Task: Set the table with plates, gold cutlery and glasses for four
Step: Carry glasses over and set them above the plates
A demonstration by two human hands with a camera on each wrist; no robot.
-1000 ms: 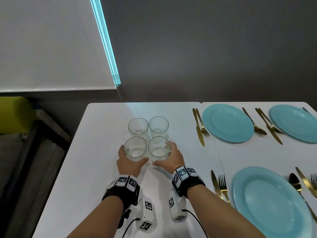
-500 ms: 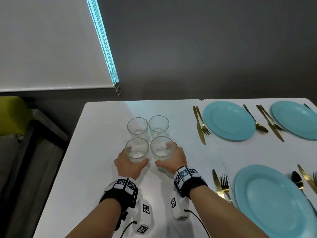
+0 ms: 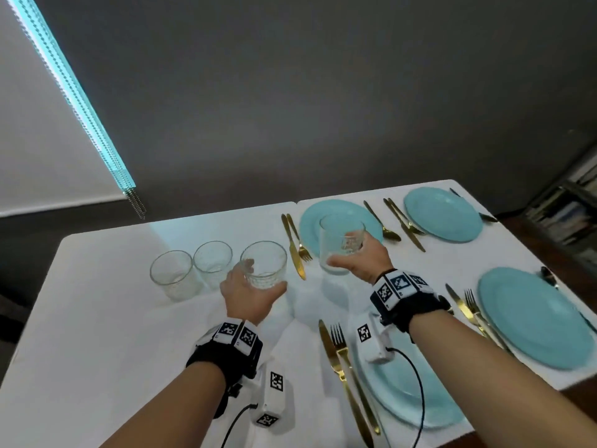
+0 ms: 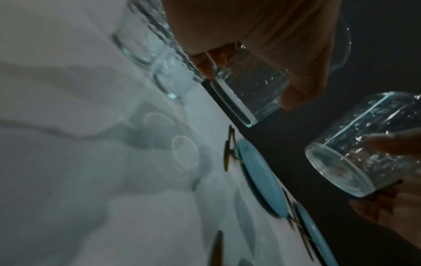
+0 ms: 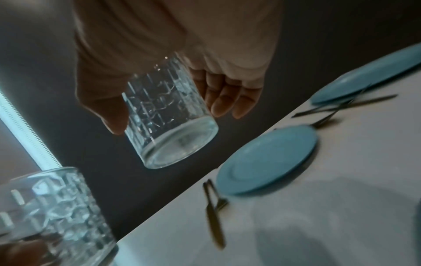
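Note:
My left hand [image 3: 248, 291] grips a clear patterned glass [image 3: 264, 265], lifted off the white table [image 3: 97, 318]; the left wrist view shows this glass [image 4: 248, 93] between fingers and thumb. My right hand [image 3: 361, 258] holds a second glass [image 3: 340, 242] in the air over the far-left turquoise plate [image 3: 313, 227]; in the right wrist view that glass [image 5: 168, 122] is clear of the table. Two more glasses [image 3: 172, 276] [image 3: 213, 261] stand on the table to the left. Gold knives and forks [image 3: 295, 247] lie beside each plate.
Three other turquoise plates are set: far right [image 3: 442, 213], near right [image 3: 533, 315] and near middle [image 3: 403, 392] under my right forearm. Gold cutlery [image 3: 342, 360] lies left of the near plate. A dark wall is behind the table; shelves [image 3: 565, 208] stand at right.
Both hands have lifted the two nearer glasses off the table and carried them to the right. The head view has swung right; the two far glasses stay in place.

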